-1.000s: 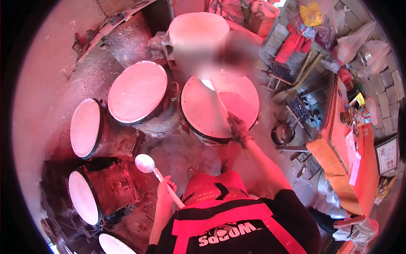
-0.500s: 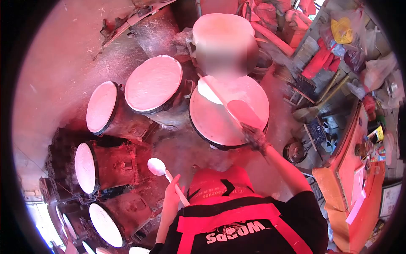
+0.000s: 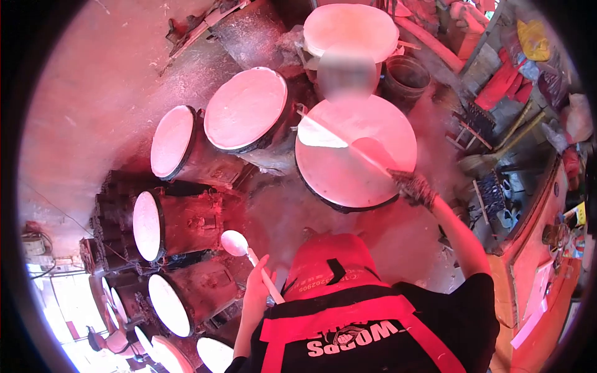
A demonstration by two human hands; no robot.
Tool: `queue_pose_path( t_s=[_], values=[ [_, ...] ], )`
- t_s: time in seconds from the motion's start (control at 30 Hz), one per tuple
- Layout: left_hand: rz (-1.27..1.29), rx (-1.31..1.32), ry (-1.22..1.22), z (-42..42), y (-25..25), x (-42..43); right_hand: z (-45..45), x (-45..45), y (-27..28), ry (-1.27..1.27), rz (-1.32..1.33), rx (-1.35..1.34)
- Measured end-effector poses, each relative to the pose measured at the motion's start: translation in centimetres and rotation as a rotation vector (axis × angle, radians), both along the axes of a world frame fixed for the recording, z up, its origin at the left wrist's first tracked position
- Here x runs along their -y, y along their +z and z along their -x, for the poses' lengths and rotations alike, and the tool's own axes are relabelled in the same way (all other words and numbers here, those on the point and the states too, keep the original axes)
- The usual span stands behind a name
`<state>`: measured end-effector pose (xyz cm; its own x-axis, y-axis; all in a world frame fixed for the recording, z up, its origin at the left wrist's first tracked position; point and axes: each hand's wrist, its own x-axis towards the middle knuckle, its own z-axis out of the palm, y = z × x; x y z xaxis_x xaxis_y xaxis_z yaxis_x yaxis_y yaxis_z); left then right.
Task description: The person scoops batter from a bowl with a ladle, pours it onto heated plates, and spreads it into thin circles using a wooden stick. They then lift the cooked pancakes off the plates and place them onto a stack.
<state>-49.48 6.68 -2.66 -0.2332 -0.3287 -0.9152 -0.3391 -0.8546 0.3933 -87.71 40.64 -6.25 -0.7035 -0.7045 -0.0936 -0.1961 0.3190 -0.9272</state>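
Observation:
A long-handled ladle with a round pale bowl (image 3: 234, 243) is in my left hand (image 3: 255, 291), its fingers closed round the handle. My right hand (image 3: 415, 188), in a dark glove, grips the end of a long thin stick (image 3: 351, 144). That stick lies slantwise across a large round griddle (image 3: 348, 180) coated in a pale layer. Along its far side, a whiter patch (image 3: 318, 134) touches the left part of the griddle, and a darker pink patch (image 3: 375, 151) shows near the middle.
More round pale-topped griddles stand to the left, among them one upper left (image 3: 245, 109) and one lower down (image 3: 147, 226). Behind the large griddle is a pale-topped round vessel (image 3: 351, 30), with a bucket (image 3: 407, 76) beside it. An orange-covered table (image 3: 536, 273) stands at the right.
The view has swung, so the surroundings sit further right and more griddles show at lower left. My right hand and the stick have shifted toward the right rim. The ladle stays in my left hand.

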Motion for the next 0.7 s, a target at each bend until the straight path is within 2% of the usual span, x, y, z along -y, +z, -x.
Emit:
queue_pose_path(
  t_s=[0.07, 0.1, 0.17, 0.2, 0.27, 0.33, 0.47, 0.53, 0.57, 0.63, 0.67, 0.7],
  values=[
    [0.015, 0.082, 0.008, -0.3, 0.7, -0.5, -0.4, 2.1, 6.4, -0.354, 0.0, 0.517],
    [0.058, 0.14, 0.013, 0.2, 1.8, -1.2, 0.8, 2.6, 4.2, -0.345, 0.018, 0.509],
    [0.023, 0.161, 0.006, 0.1, 2.6, -1.3, 0.7, 2.4, 0.3, -0.066, -0.157, -0.12],
    [0.007, 0.168, -0.003, 0.2, 3.1, -1.0, -0.1, 1.6, -1.3, 0.204, -0.343, -0.74],
    [0.011, 0.148, -0.017, 0.6, 3.8, -0.9, -3.1, -0.9, -1.5, 0.49, -0.566, -1.265],
    [0.005, 0.125, -0.05, 0.9, 3.6, 0.0, -6.2, -2.3, -0.7, 0.341, -0.514, -1.002],
    [0.047, 0.104, -0.188, 2.5, 2.7, 3.3, -11.8, -2.0, -3.6, -0.294, -0.135, -0.322],
    [-0.004, 0.072, -0.246, 3.6, 0.2, 6.7, -13.4, -1.1, -7.2, -0.334, -0.316, -0.486],
    [-0.009, 0.044, -0.283, 4.4, 0.5, 7.5, -14.2, -0.3, -7.9, -0.327, -0.398, -0.585],
    [-0.021, -0.045, -0.365, 4.8, -1.7, 10.9, -17.9, 0.6, -5.9, -0.281, -0.417, -0.549],
    [-0.033, -0.094, -0.402, 5.2, -2.8, 12.5, -20.3, 1.1, -3.4, -0.292, -0.361, -0.373],
    [0.065, -0.073, -0.433, 6.1, -1.1, 12.0, -23.3, 1.7, -0.2, -0.371, -0.254, 0.014]
  ],
)
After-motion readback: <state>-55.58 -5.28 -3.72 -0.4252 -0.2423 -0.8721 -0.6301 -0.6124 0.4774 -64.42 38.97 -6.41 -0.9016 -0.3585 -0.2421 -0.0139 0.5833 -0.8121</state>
